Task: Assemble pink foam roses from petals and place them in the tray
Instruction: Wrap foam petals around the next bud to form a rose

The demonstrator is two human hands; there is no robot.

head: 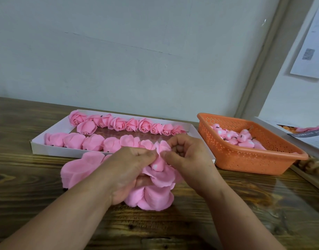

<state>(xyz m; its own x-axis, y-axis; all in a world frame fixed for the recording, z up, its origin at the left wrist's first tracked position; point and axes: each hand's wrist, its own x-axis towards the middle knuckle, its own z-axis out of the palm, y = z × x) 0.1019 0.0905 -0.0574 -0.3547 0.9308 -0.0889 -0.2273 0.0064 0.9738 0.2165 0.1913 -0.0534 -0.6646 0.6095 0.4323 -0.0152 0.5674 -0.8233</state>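
Head view, the only one: both hands meet at frame centre over the wood desk [38, 177]; left hand [127, 170] has fingers curled round a loose rose-in-progress [157, 175], gripping it from the left w/ thumb and forefinger pinched at its top; right hand [186, 152] has fingers bent, tips pinching the upper petal edge against the bud core [157, 166]; neither hand slack. Below them, a stack of cut petals [153, 197] on the desk; another petal pile [79, 170] at centre-left. White tray [39, 142] behind, upper-centre-left, w/ a back row of finished roses [130, 124] and a front row of more pink pieces; middle strip bare. Orange basket [254, 159] at right holds bud cores.

Step, I judge: wrapping petals round the core, mid-assembly. Next prob. needs tightening the wrap, then adding another petal before traying; soft foam, so light pinch.
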